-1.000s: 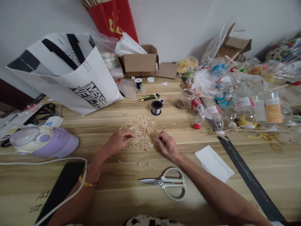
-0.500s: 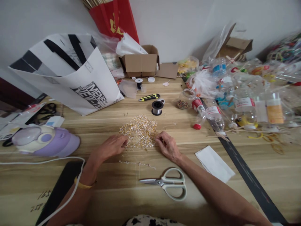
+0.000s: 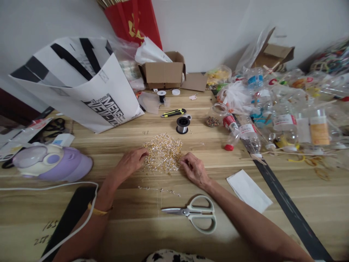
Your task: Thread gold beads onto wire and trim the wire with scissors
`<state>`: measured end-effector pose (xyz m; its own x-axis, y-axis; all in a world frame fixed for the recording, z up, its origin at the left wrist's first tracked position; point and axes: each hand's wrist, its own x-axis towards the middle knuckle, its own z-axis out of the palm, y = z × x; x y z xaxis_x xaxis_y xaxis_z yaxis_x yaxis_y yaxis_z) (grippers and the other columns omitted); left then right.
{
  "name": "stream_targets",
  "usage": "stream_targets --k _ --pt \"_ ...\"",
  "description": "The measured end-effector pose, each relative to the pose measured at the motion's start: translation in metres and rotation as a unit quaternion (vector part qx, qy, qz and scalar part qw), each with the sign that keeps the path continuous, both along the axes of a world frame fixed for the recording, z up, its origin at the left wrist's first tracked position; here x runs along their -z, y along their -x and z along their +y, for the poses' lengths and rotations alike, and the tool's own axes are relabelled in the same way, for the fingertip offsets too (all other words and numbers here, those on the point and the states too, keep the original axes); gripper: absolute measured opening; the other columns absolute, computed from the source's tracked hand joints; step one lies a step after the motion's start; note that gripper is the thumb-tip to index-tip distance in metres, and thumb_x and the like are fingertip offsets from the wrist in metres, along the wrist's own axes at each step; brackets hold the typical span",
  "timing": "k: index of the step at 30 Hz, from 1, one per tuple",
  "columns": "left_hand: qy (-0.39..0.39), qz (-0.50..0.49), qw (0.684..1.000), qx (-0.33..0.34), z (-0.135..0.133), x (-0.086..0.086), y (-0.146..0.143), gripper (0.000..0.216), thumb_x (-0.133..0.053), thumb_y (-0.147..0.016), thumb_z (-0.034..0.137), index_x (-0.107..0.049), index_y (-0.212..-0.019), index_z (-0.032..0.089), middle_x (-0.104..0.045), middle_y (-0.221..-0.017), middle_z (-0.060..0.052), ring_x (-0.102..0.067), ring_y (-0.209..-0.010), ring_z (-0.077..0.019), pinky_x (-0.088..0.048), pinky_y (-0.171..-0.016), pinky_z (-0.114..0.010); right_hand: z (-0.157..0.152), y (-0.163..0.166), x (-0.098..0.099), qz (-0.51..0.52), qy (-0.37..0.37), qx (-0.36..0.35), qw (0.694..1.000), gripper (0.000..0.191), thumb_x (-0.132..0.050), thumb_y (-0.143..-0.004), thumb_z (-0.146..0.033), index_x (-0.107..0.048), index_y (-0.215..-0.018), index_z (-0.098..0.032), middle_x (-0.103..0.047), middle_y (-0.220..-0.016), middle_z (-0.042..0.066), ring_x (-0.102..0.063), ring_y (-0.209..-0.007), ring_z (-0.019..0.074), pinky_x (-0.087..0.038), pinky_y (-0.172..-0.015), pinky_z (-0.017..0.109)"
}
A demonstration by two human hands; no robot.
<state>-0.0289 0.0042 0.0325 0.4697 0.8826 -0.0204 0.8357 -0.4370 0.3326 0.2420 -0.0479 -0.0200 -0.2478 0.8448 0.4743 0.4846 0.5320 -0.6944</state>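
- L hand (image 3: 131, 163): palm down on wooden table (image 3: 136, 233), fingers curled, tips at left edge of bead pile (image 3: 163, 151). Thumb + index close together; can't tell if anything is pinched betw them.
- R hand (image 3: 194, 169): palm down, fingers bent, tips touching right edge of same pile. Grip narrow; too small to tell if it holds a bead or thread.
- Bead pile: loose heap of gold + clear bits, mid-table, directly betw both hands.
- Beaded strand (image 3: 159, 190): lies flat just on the person's side of the pile, betw the forearms, untouched.
- Scissors (image 3: 196, 214): pale green handles, blades shut, tips pointing left; near R forearm, not touching.
- Thread spool (image 3: 182, 124): black flanges, clear line, beyond the pile, well apart from hands. Yellow/black utility knife (image 3: 172, 112) just behind it.
- Yellow band (image 3: 98, 211) on L wrist. White cable (image 3: 68, 187) runs past that wrist; touching or just over it, can't tell.
- Left side: purple/white face-shaped device (image 3: 51, 163); black flat slab (image 3: 69, 220) beside L forearm.
- Right side: folded white paper (image 3: 249, 191), black strip (image 3: 289, 209) running diag. across table, bead jar (image 3: 214, 116), red-capped bottle (image 3: 231, 134) on its side, heap of clear plastic bottles (image 3: 286, 109).
- Back: white/black paper bag (image 3: 81, 83) lying tipped, open cardboard box (image 3: 163, 74) by wall.
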Motion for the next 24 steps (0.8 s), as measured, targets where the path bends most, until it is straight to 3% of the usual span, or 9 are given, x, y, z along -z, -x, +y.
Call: stream_targets --k 10,18,24 --pt "0.047 0.059 0.997 0.028 -0.005 -0.008 -0.001 0.015 -0.053 -0.073 0.011 -0.065 -0.069 0.018 -0.066 -0.071 -0.004 -0.060 -0.069 -0.0190 -0.040 -0.065 -0.027 0.000 0.001 -0.001 0.003 0.005 -0.003 1.000 0.010 -0.047 -0.090 -0.019 -0.053 -0.082 -0.019 -0.052 -0.072 0.002 -0.050 -0.063 0.0139 -0.040 -0.058 0.025" --pt "0.018 0.110 0.993 0.042 -0.007 -0.004 -0.009 0.019 -0.046 -0.079 0.011 -0.060 -0.067 0.017 -0.062 -0.070 -0.005 -0.057 -0.069 -0.0188 -0.038 -0.063 -0.027 0.001 0.000 0.002 0.005 0.002 -0.007 1.000 0.008 -0.047 -0.089 -0.018 -0.053 -0.082 -0.019 -0.052 -0.072 0.002 -0.050 -0.062 0.0142 -0.040 -0.057 0.025" --pt "-0.006 0.092 0.995 0.033 -0.008 -0.001 -0.011 0.018 -0.046 -0.078 0.011 -0.058 -0.066 0.017 -0.060 -0.072 -0.005 -0.055 -0.068 -0.0173 -0.038 -0.064 -0.027 0.001 0.000 0.004 -0.002 0.000 -0.002 1.000 0.009 -0.047 -0.089 -0.018 -0.053 -0.082 -0.019 -0.052 -0.071 0.002 -0.048 -0.061 0.0141 -0.039 -0.056 0.025"
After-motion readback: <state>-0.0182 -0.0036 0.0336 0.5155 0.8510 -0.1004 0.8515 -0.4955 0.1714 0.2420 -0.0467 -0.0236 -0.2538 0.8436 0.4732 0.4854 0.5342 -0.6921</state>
